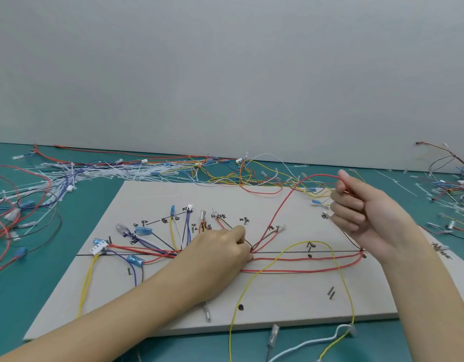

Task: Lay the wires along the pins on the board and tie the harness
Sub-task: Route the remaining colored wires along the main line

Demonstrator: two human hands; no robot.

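**Red wire routing, mid-lay**

The board [277, 296] lay flat on the green tabletop [42, 296], with marked branch lines, handwritten labels and short pins. Several wires were already fanned out on its left half, ending in blue-sleeved terminals [140, 231] and a white connector [97, 249].

The left hand [220, 250] pressed down at the junction near the board's middle, fingertips pinching the bundle where the red wires meet the drawn trunk line. The right hand [361, 212] was raised above the board's right side, thumb and forefinger closed on a red wire [285, 205] that arced up from the junction to the hand. Other red runs [304, 259] lay along the trunk line towards the right-hand pin [362, 249]. A yellow wire [340, 273] looped loosely over the right half and off the near edge (not yet laid, by the look of it).

Judgement on the step: the lifted red wire needs bringing down along the trunk line with light, even tension. Keep the left hand anchoring the junction so the laid branches do not shift. Seat the wire against the correct side of each pin, and avoid trapping the yellow loop beneath.

Cable ties [108, 171] lay in a heap at the far left; tying appeared not to have begun.
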